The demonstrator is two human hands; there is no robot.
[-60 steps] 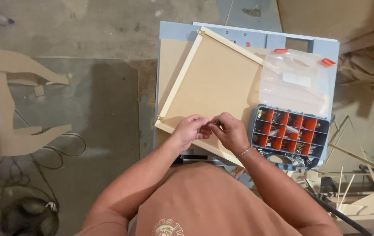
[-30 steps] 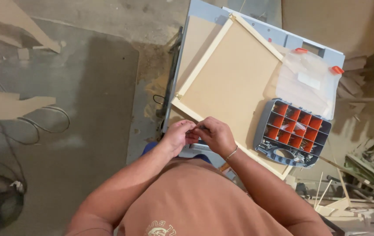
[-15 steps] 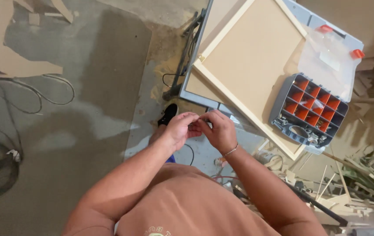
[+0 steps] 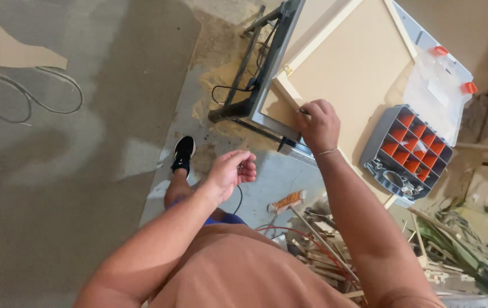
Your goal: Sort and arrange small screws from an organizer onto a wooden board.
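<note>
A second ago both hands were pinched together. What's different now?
The hands came apart. The right hand reached out to the near edge of the framed wooden panel and rests there. The left hand stayed back, cupped around some small bits. The organizer box with orange compartments stayed beside the panel.

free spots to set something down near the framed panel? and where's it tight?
Free: middle of the framed panel, between the right hand and lidded organizer box; bare floor left of the shoe. Crowded: scrap wood pile lower right.
</note>
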